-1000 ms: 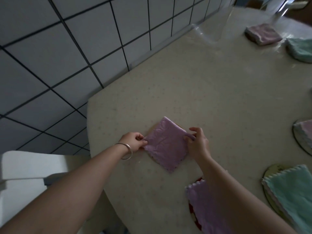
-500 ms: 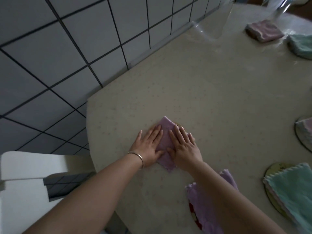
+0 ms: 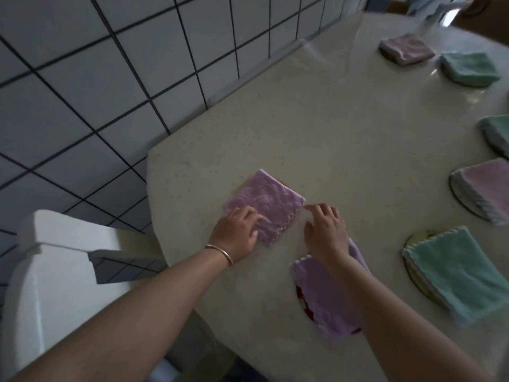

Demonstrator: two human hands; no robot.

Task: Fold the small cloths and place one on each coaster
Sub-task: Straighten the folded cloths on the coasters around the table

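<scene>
Step in hand: seating the folded lilac embossed microfibre cloth (image 3: 264, 201) on its coaster, which is almost wholly hidden beneath it; only a thin brownish sliver peeks out at the far edge.
Left hand (image 3: 239, 233): fingers loosely spread and flat on the near-left part of that cloth, pressing, gripping nothing.
Right hand (image 3: 325, 230): just beside the cloth's right corner, fingers relaxed and slightly curled, empty; whether the forefinger tip touches the corner I cannot tell.
Doing it well: I judge it best to smooth outward from the fold, square the scalloped edges, and keep the cloth centred on the coaster.
Speckled cream tabletop (image 3: 344, 128): carries every cloth.
Near coaster with red pattern (image 3: 301, 296): a second lilac folded cloth (image 3: 325, 296) on it.
Round dark-rimmed coaster (image 3: 413, 244): a mint-green folded cloth (image 3: 457, 274).
Further coasters: pink and green folded cloths, well apart along the right and far side.
</scene>
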